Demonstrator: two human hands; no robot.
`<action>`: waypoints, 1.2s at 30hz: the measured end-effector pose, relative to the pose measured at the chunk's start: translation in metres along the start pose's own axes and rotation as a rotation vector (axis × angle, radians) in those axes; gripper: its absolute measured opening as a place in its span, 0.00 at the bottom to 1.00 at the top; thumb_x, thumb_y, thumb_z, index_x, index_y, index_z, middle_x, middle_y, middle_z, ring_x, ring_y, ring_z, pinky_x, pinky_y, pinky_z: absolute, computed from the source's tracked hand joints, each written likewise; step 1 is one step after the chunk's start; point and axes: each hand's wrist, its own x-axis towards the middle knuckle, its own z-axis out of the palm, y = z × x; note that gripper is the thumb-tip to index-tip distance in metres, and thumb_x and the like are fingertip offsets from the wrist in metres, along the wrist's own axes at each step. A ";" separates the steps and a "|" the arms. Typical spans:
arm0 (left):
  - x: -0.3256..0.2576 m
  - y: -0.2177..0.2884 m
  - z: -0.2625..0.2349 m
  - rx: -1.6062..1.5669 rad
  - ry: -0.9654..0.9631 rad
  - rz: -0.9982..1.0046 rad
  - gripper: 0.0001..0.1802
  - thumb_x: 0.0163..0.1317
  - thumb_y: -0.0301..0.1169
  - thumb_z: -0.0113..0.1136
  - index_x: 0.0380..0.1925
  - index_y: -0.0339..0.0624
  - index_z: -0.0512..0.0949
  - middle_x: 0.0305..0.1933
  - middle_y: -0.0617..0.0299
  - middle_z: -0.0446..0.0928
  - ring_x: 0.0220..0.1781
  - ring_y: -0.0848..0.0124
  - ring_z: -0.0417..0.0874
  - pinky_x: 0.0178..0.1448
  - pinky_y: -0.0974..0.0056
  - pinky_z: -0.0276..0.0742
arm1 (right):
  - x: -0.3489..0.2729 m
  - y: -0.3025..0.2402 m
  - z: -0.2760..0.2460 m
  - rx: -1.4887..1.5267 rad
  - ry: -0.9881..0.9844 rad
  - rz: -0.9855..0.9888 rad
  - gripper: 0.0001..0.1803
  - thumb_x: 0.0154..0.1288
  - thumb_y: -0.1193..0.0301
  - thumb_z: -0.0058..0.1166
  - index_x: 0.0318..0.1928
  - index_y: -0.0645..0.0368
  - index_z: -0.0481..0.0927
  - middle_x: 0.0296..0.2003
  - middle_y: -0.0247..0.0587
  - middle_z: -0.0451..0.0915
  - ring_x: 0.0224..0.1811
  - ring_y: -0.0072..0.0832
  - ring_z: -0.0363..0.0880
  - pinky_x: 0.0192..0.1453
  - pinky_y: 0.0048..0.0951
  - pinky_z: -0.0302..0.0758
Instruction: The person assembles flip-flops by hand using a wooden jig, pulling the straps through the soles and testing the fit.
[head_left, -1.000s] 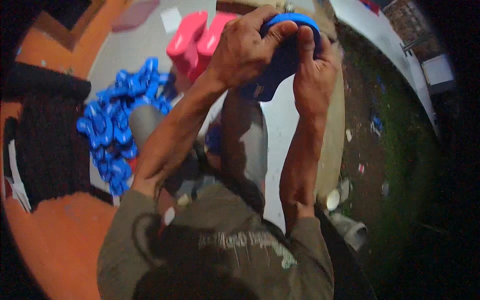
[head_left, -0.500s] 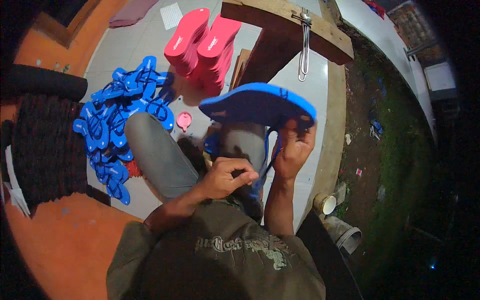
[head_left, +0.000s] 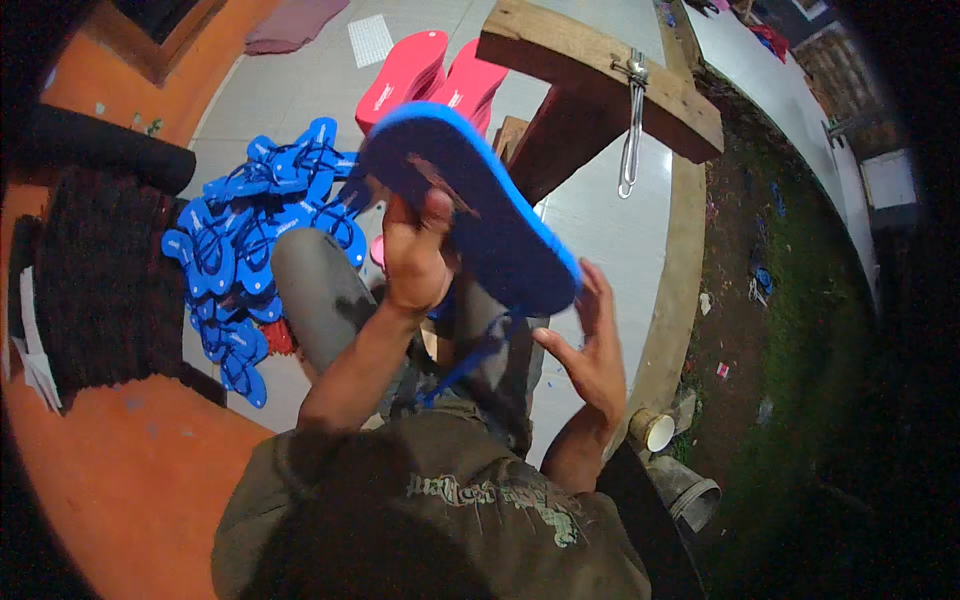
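Observation:
A blue flip-flop sole (head_left: 495, 225) is held up slantwise in front of me, its dark face toward me and its bright blue edge along the upper right. My left hand (head_left: 415, 255) grips it near its upper left end, with fingers against the dark face. At the lower right end is my right hand (head_left: 592, 350), thumb and fingers apart, fingertips close to or touching the edge. A blue strap (head_left: 468, 370) hangs below the sole toward my lap, slightly blurred. Whether it is attached to the sole is hard to see.
Blue flip-flops with straps (head_left: 245, 230) lie heaped at the left. Pink soles (head_left: 405, 75) stand stacked behind the held one. A wooden bench (head_left: 560, 50) carries a hanging metal tool (head_left: 632, 130). Black sheets (head_left: 110, 280) are piled far left; a bucket (head_left: 690, 500) sits right.
The sole has swung left and tilted, its right end now lower. My left hand has come up and taken hold of it. My right hand has loosened its grip and moved down.

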 end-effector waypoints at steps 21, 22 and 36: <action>0.077 0.014 0.060 0.541 -0.917 0.597 0.10 0.47 0.28 0.59 0.32 0.39 0.73 0.32 0.57 0.73 0.32 0.62 0.74 0.36 0.59 0.74 | 0.089 -0.026 0.002 0.347 0.329 -0.671 0.17 0.54 0.56 0.54 0.31 0.59 0.79 0.35 0.47 0.74 0.41 0.41 0.74 0.48 0.42 0.71; 0.076 0.011 0.060 0.508 -0.904 0.592 0.12 0.46 0.27 0.60 0.32 0.38 0.74 0.33 0.56 0.74 0.32 0.61 0.74 0.35 0.61 0.73 | 0.089 -0.026 0.002 0.334 0.326 -0.675 0.17 0.55 0.56 0.53 0.31 0.59 0.79 0.36 0.48 0.74 0.41 0.41 0.74 0.48 0.42 0.71; 0.108 -0.009 0.098 1.190 0.035 0.957 0.35 0.36 0.42 0.72 0.40 0.38 0.65 0.41 0.51 0.61 0.43 0.58 0.62 0.46 0.59 0.60 | 0.146 -0.048 -0.004 0.026 0.730 -0.312 0.10 0.53 0.72 0.60 0.23 0.61 0.71 0.19 0.30 0.72 0.21 0.15 0.66 0.26 0.17 0.64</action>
